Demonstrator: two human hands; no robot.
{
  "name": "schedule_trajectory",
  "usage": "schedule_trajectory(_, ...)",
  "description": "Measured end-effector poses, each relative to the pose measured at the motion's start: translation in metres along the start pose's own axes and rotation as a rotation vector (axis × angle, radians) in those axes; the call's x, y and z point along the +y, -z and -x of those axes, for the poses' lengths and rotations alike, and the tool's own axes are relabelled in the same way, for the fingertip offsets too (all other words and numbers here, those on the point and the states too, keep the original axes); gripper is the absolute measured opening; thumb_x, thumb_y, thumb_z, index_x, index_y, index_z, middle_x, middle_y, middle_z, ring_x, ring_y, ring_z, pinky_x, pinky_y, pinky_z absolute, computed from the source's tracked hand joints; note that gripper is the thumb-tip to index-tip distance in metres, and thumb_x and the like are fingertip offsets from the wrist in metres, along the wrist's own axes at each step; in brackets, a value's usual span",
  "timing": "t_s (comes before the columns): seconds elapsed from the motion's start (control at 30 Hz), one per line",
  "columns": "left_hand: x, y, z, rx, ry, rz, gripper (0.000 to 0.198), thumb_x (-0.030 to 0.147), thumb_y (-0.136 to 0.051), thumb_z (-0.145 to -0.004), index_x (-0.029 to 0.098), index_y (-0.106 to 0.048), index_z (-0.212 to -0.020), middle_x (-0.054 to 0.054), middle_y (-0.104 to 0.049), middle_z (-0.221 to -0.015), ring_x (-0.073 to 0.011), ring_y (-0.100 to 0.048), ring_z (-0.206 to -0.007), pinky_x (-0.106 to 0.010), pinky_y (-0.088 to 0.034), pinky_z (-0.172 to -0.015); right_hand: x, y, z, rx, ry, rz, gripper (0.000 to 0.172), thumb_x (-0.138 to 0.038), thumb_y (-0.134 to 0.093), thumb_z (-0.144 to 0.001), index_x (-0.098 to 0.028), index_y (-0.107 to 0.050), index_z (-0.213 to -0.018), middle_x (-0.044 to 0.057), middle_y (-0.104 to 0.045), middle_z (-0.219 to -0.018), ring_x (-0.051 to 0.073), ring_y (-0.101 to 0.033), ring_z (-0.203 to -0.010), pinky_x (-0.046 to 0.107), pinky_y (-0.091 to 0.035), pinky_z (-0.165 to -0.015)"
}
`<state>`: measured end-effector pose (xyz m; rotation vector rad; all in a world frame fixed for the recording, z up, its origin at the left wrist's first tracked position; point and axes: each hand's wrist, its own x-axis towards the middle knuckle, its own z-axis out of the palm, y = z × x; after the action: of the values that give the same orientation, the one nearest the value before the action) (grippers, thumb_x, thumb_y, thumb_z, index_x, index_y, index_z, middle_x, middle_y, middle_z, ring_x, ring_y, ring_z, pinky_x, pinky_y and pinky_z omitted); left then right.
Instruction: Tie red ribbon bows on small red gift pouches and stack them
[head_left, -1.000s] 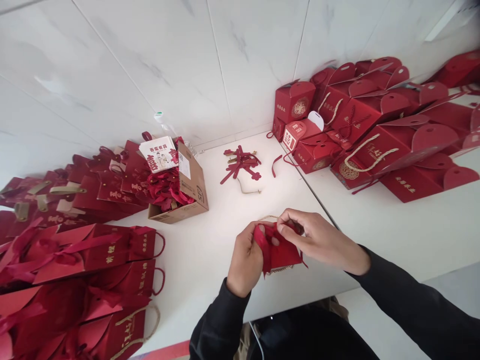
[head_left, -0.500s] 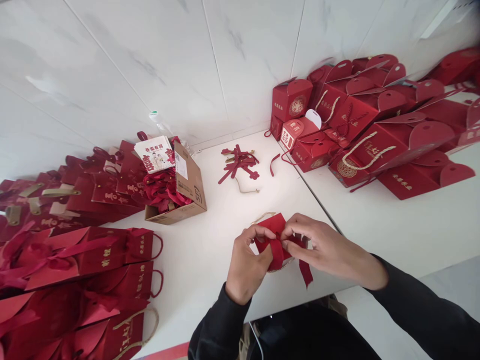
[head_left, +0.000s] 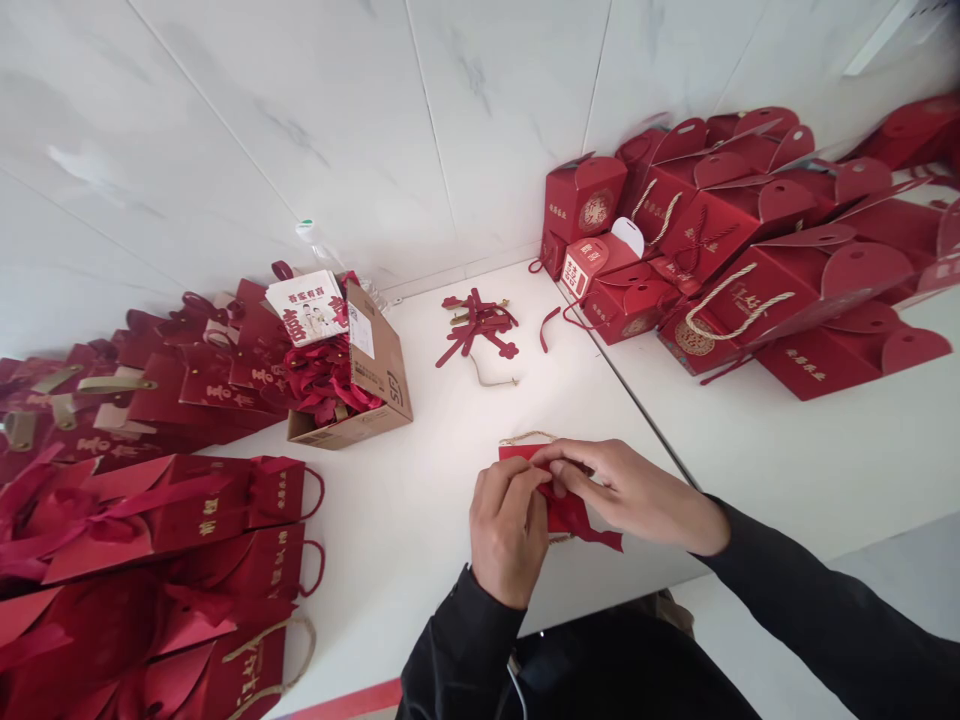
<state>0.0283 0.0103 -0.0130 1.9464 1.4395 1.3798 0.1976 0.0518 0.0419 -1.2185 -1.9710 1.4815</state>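
A small red gift box (head_left: 514, 453) with a twisted rope handle rests on the white table, close to my body. Across its top lies a red ribbon (head_left: 574, 515), its loose tail spreading toward the lower right. My left hand (head_left: 508, 530) is closed on the ribbon, knuckles up, at the box's left side. From the right, my right hand (head_left: 622, 490) pinches the ribbon near the middle of the box. The fingers of both hands almost meet there and hide the knot area.
At the left, a cardboard box (head_left: 386, 380) holds red ribbons and a printed card (head_left: 307, 305). Rows of ribboned red boxes (head_left: 225, 505) stand beside it. Red strips (head_left: 480, 325) lie farther back. More red gift boxes (head_left: 787, 300) crowd the right, beyond the table seam.
My left hand has rolled over, knuckles now up, and both hands have come closer together. The box has turned slightly, and the ribbon tail has swung from hanging down to lying rightward.
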Motion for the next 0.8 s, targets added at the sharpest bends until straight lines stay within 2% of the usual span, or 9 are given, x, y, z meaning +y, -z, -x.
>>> schedule_trajectory(0.2, -0.003, 0.002, 0.002, 0.063, -0.127, -0.024, 0.025, 0.005, -0.053, -0.096, 0.021, -0.07, -0.102, -0.007, -0.069, -0.1, -0.0175, -0.069, -0.088, -0.03, -0.06, -0.077, -0.001, 0.003, -0.003, -0.052, -0.044, -0.009, 0.027, -0.038, -0.051, -0.101, -0.023, -0.071, -0.112, 0.004, -0.077, -0.099, 0.02, -0.071, -0.084, 0.03, -0.055, -0.067)
schedule_trajectory(0.4, -0.002, 0.008, 0.004, 0.05, -0.127, -0.018, 0.03, -0.001, -0.055, -0.092, 0.022, -0.069, -0.107, -0.006, -0.072, -0.1, -0.0182, -0.069, -0.093, -0.03, -0.06, -0.081, -0.004, 0.003, -0.003, 0.015, -0.082, 0.026, 0.022, -0.039, -0.052, -0.099, -0.022, -0.064, -0.09, 0.001, -0.07, -0.08, 0.017, -0.063, -0.071, 0.029, -0.049, -0.061)
schedule_trajectory(0.53, -0.003, 0.007, 0.006, 0.06, -0.12, -0.022, 0.033, -0.002, -0.054, -0.091, 0.023, -0.068, -0.108, -0.006, -0.072, -0.101, -0.0184, -0.069, -0.093, -0.031, -0.06, -0.081, -0.007, 0.004, -0.004, 0.061, -0.071, 0.071, 0.015, -0.034, -0.052, -0.097, -0.023, -0.062, -0.093, 0.0, -0.069, -0.084, 0.016, -0.061, -0.07, 0.029, -0.047, -0.061)
schedule_trajectory(0.7, -0.003, 0.009, 0.006, 0.051, -0.124, -0.013, 0.032, -0.002, -0.055, -0.09, 0.023, -0.067, -0.105, -0.005, -0.073, -0.1, -0.0183, -0.069, -0.093, -0.032, -0.059, -0.08, -0.007, 0.008, -0.005, 0.051, -0.039, 0.119, 0.011, -0.032, -0.054, -0.096, -0.025, -0.061, -0.091, -0.002, -0.068, -0.079, 0.016, -0.059, -0.066, 0.028, -0.045, -0.058)
schedule_trajectory(0.8, -0.003, 0.01, 0.007, 0.055, -0.123, -0.015, 0.033, -0.004, -0.055, -0.089, 0.022, -0.067, -0.104, -0.005, -0.073, -0.1, -0.0187, -0.068, -0.095, -0.034, -0.058, -0.082, -0.006, 0.011, -0.005, 0.077, -0.019, 0.148, 0.012, -0.032, -0.051, -0.099, -0.025, -0.058, -0.092, 0.001, -0.069, -0.088, 0.016, -0.06, -0.07, 0.03, -0.045, -0.061)
